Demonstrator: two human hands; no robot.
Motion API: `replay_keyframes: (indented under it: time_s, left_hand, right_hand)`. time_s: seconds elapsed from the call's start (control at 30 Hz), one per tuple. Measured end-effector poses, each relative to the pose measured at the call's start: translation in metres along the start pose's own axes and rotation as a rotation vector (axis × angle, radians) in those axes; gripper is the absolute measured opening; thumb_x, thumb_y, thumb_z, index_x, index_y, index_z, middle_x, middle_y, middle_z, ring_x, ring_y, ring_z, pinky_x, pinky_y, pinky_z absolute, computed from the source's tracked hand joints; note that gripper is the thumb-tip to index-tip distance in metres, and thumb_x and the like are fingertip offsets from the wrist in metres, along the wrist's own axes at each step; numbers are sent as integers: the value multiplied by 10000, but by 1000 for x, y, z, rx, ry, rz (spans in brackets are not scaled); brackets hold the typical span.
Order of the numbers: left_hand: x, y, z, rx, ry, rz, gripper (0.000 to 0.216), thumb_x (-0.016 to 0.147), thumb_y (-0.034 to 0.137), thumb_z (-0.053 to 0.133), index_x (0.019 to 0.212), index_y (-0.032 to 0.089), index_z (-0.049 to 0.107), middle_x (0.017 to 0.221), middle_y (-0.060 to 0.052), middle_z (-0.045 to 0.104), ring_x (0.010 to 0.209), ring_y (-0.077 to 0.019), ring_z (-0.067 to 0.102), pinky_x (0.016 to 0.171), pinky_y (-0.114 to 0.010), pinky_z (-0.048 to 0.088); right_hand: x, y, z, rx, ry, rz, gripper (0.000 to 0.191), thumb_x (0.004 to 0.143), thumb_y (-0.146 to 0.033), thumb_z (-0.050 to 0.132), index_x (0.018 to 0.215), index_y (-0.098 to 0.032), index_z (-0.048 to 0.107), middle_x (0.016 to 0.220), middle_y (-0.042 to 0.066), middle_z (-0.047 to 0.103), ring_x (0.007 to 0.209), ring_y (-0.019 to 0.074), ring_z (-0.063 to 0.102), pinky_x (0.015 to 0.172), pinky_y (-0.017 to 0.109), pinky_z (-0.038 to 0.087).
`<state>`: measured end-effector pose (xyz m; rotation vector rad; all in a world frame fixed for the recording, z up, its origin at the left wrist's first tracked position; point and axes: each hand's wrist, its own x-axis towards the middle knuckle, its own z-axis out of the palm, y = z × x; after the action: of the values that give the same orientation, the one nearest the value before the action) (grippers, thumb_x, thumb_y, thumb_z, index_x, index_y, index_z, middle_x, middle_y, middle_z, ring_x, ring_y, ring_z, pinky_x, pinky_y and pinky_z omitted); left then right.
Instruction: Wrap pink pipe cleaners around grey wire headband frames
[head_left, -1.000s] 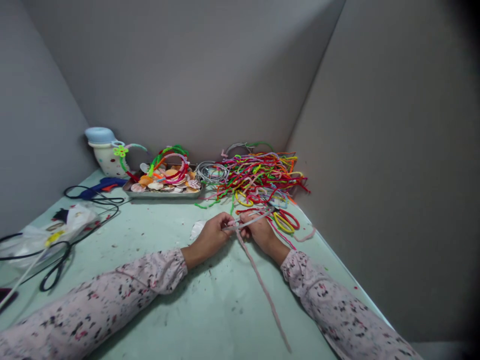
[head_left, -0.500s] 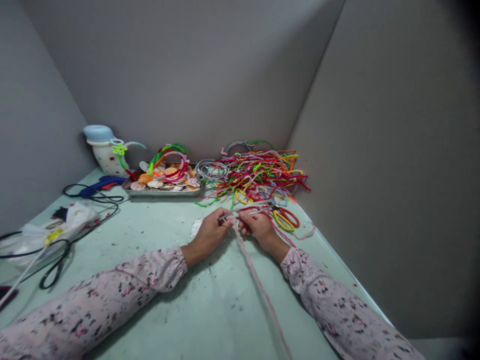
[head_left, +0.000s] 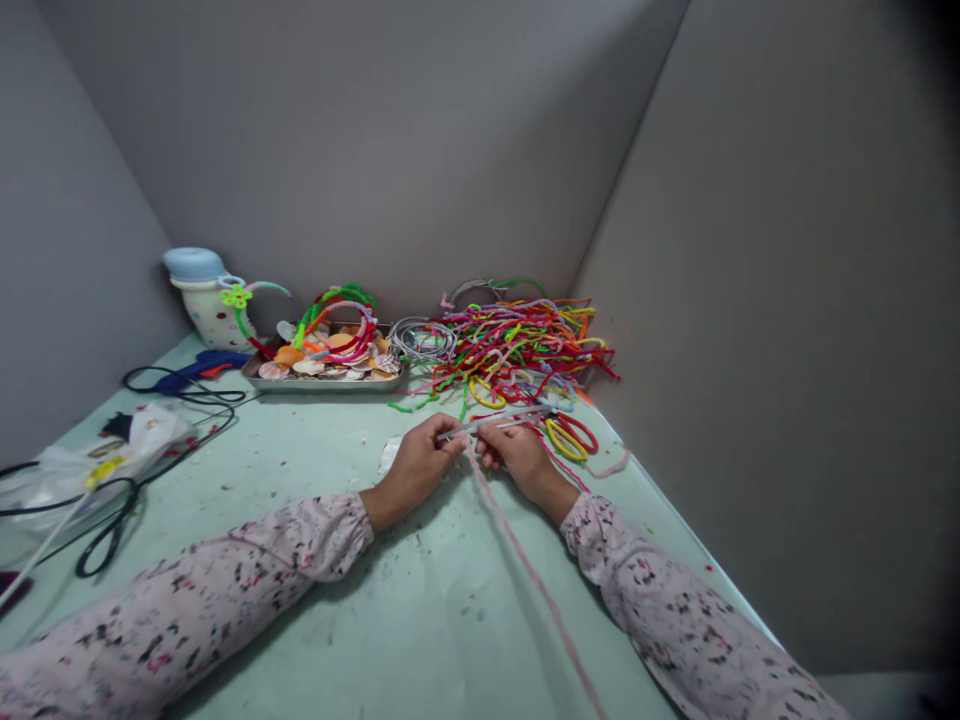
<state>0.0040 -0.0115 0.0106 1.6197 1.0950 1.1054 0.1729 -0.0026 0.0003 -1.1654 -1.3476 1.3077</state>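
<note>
My left hand [head_left: 420, 462] is closed in a pinch on one end of a thin grey headband [head_left: 517, 416], where a pink pipe cleaner [head_left: 517, 550] meets it. From that spot the long pink strand trails down toward the lower edge of the view. My right hand [head_left: 523, 462] is closed too, its fingertips on the headband just right of the pink fuzz. What exactly lies between the right fingertips is partly hidden. Beyond the right hand lie scissors [head_left: 568, 440] with red and yellow handles.
A metal tray [head_left: 330, 385] holds seashells [head_left: 307, 368] and fuzzy coloured hoops [head_left: 352, 305]. Right of it are grey wire coils [head_left: 424, 340] and a heap of pipe cleaners [head_left: 525, 345]. At left: a blue-lidded bottle [head_left: 206, 300], black cable [head_left: 116, 545], plastic bag [head_left: 150, 440].
The loose lower end of the pink pipe cleaner has swung slightly to the right. The grey headband has shifted a little in the fingers; both hands stay almost in place.
</note>
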Motion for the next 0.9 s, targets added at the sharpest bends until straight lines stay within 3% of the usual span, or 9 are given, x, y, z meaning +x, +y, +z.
replay_keyframes:
  time_s: [0.67, 0.9]
  left_hand:
    - [-1, 1, 0, -7, 0, -19, 156, 753, 293, 605, 827, 156, 599, 716, 18, 581, 653, -119, 500, 606, -220, 382]
    - [-2, 1, -1, 5, 7, -19, 124, 757, 272, 597, 823, 167, 595, 681, 26, 583, 596, -107, 483, 566, -216, 365]
  right_hand:
    - [5, 10, -4, 22, -78, -11, 310, 775, -442, 583, 656, -159, 628, 507, -15, 549, 458, 94, 471, 445, 214, 353]
    - [-3, -5, 0, -57, -29, -21, 273, 775, -404, 570, 636, -171, 589, 532, -18, 537, 483, 100, 467, 453, 214, 353]
